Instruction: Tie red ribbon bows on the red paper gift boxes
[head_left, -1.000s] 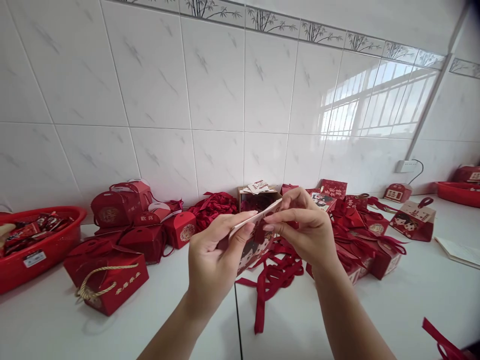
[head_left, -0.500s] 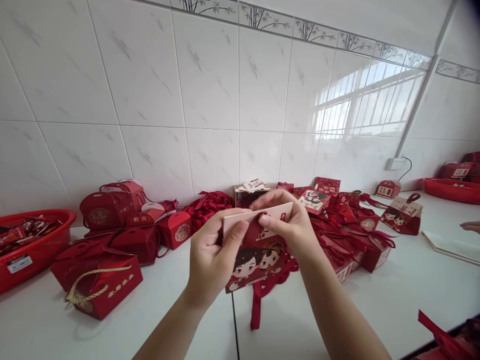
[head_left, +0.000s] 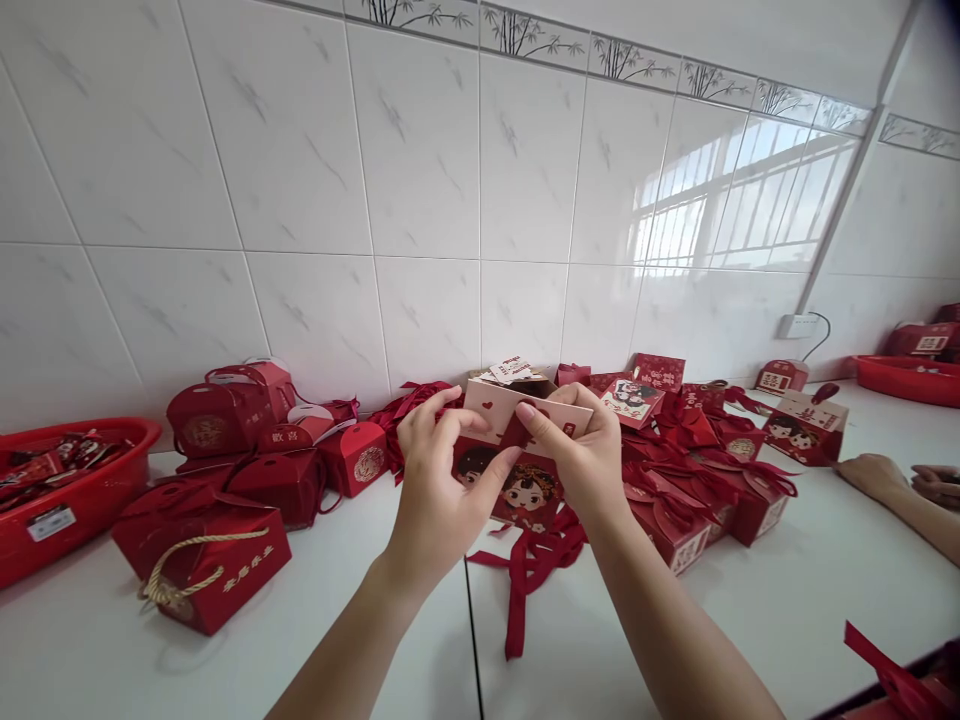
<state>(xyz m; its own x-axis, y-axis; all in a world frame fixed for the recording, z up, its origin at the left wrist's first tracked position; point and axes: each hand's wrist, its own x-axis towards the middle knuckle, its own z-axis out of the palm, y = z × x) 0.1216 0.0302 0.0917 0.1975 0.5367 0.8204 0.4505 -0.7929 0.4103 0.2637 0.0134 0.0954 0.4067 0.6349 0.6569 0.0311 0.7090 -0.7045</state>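
Note:
My right hand (head_left: 589,450) grips a red gift box (head_left: 529,490) with a pale top flap and two cartoon figures on its front. Its thumb presses a short piece of dark red ribbon (head_left: 514,432) against the flap. My left hand (head_left: 442,480) is at the box's left side, fingers spread apart; its thumb tip reaches the ribbon and its index finger lies by the flap. Part of the printed front is hidden behind the left hand. Below the box, a heap of loose red ribbon (head_left: 517,590) lies on the white table (head_left: 405,640).
Red gift boxes (head_left: 225,420) are stacked on the left, one with a rope handle (head_left: 187,560). A red basin (head_left: 52,520) of wrapped sweets stands beyond them. More ribboned boxes (head_left: 697,480) crowd the right. Another person's hands (head_left: 877,475) rest at the far right.
My left hand has loosened from the box's flap and spread its fingers. The box has turned and ribbon now shows at its top. The other person's hands have come further into view.

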